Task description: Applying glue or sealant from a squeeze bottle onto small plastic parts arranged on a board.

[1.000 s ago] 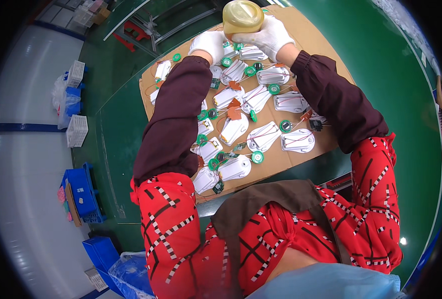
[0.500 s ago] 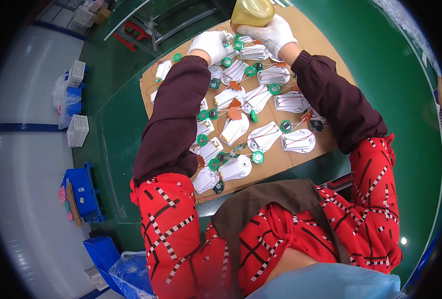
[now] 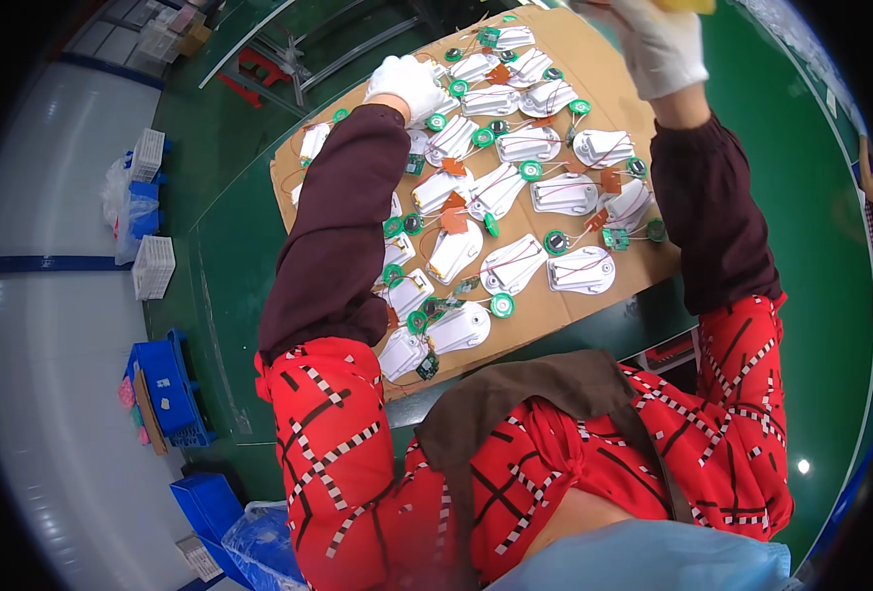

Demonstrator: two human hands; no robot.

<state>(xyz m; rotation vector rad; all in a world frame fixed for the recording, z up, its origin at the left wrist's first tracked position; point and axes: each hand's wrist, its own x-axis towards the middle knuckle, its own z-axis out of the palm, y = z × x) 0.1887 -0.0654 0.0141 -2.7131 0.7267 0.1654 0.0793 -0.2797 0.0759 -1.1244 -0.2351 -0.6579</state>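
Note:
My right hand [image 3: 661, 49], in a white glove, is raised at the top edge, past the cardboard's far right side. It grips a yellowish translucent bottle [image 3: 688, 4], mostly cut off by the frame. My left hand [image 3: 405, 84], also gloved, rests with curled fingers at the far left of the cardboard [image 3: 525, 330], against the white housings; its fingertips are hidden. Spread over the cardboard lie several white plastic housings [image 3: 581, 271] with thin red wires, round green-rimmed parts [image 3: 502, 305], small green circuit boards [image 3: 616, 238] and orange-brown flexible pieces [image 3: 454, 220].
A metal frame with a red stool [image 3: 254, 74] stands beyond the cardboard's left. Along the wall at left are white baskets [image 3: 153, 264], blue crates [image 3: 166, 389] and a plastic-lined blue bin [image 3: 264, 547]. Green floor [image 3: 821, 295] runs along the right.
My right hand has swung up and to the right with the bottle, away from the housings, uncovering the far ones. My left hand has shifted slightly left.

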